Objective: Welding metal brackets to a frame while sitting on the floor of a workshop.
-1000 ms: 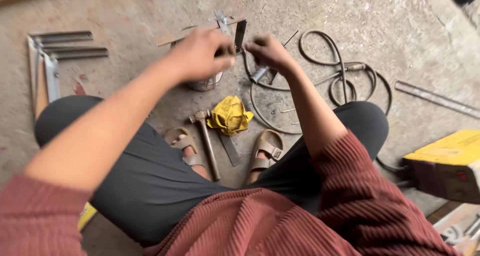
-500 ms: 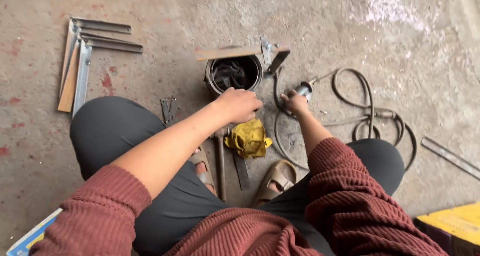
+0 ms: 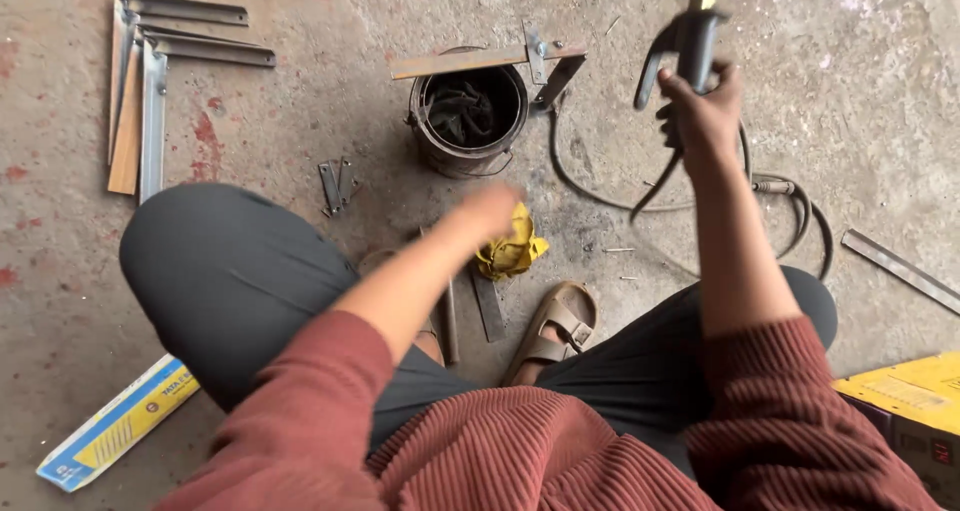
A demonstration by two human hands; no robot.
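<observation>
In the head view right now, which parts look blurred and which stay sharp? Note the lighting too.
Head view: the left hand is smeared by motion blur above the yellow cloth; the right hand gripping the black electrode holder and the metal bucket are sharp; light is soft, without glare.

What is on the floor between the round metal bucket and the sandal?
In the head view, a crumpled yellow cloth lies on the concrete between the bucket and the sandal. The blurred left hand hovers over that stretch too.

Ribbed maroon sweater sleeves, dark grey trousers, tan sandals, one apparently hidden.
</observation>
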